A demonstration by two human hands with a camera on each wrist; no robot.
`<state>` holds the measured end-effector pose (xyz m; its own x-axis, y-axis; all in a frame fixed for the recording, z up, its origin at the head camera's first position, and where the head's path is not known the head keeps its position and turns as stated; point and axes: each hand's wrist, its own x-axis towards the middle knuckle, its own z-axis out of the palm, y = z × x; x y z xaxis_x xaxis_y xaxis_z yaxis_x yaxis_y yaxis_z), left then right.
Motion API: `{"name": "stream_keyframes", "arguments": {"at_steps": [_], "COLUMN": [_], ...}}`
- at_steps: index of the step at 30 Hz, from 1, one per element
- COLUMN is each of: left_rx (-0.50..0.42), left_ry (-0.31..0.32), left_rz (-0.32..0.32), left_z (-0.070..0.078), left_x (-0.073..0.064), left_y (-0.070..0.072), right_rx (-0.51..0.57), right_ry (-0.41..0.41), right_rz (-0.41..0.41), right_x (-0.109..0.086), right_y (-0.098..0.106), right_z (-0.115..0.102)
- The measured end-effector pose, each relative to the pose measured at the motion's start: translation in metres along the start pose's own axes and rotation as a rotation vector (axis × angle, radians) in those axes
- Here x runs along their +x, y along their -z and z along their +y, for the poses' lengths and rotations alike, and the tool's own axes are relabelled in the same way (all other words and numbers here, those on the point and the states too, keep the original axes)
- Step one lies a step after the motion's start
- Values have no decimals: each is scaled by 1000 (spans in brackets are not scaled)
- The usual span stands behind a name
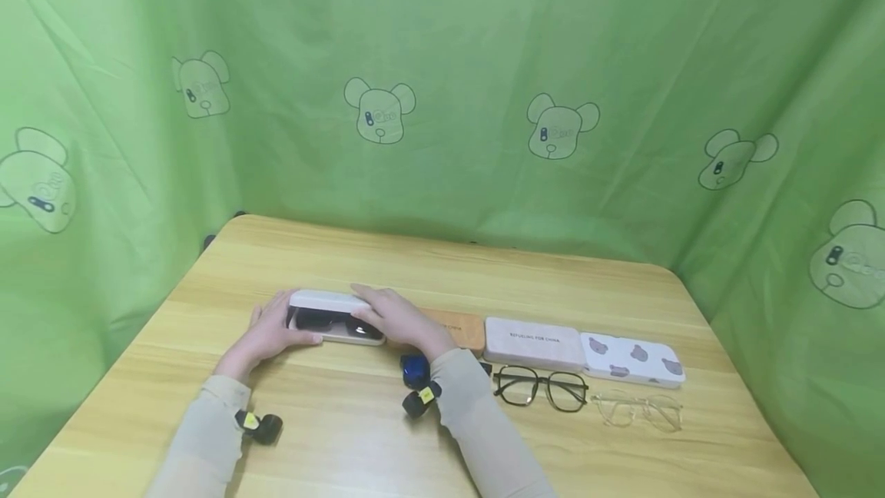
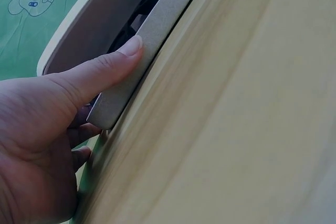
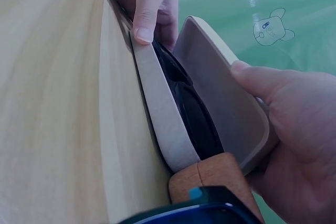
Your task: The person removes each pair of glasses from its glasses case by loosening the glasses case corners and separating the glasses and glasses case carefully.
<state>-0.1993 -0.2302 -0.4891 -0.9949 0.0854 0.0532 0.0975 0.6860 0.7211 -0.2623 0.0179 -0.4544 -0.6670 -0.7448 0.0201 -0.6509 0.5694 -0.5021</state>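
Note:
A pale glasses case (image 1: 328, 300) stands on the table with its lid partly raised. Dark sunglasses (image 3: 197, 121) lie inside it. My left hand (image 1: 266, 334) grips the left end of the base, thumb on the front wall and fingers behind, as the left wrist view shows. The lid (image 3: 226, 93) is held at its right end by my right hand (image 1: 402, 319), the thumb on its front edge. Most of the right fingers are hidden behind the lid.
An orange-brown case (image 1: 459, 329), a pinkish case (image 1: 534, 344) and a white bear-print case (image 1: 632, 360) continue the row rightward. In front lie blue-lensed sunglasses (image 1: 415, 370), black-framed glasses (image 1: 568, 392) and clear-framed glasses (image 1: 625, 412). Green curtain (image 1: 470, 190) hangs behind the table.

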Motion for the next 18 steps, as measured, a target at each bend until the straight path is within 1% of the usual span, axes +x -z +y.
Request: {"name": "stream_keyframes", "arguments": {"at_steps": [6,9,13,18], "left_rx": [16,17,12,20], "left_ry": [11,19,12,5], "left_rz": [3,0,6,5], "left_z": [-1,-1,-2,-3], "left_x": [1,1,1,1], "left_y": [-1,-1,-2,-2], "right_rx": [15,8,-3,-8], "right_ry": [-40,-24,-4,-30], "right_rz": [43,73,93,129], "right_x": [2,2,2,0], "right_y": [-3,-3,-4,-5], "right_z": [3,4,5,8]}}
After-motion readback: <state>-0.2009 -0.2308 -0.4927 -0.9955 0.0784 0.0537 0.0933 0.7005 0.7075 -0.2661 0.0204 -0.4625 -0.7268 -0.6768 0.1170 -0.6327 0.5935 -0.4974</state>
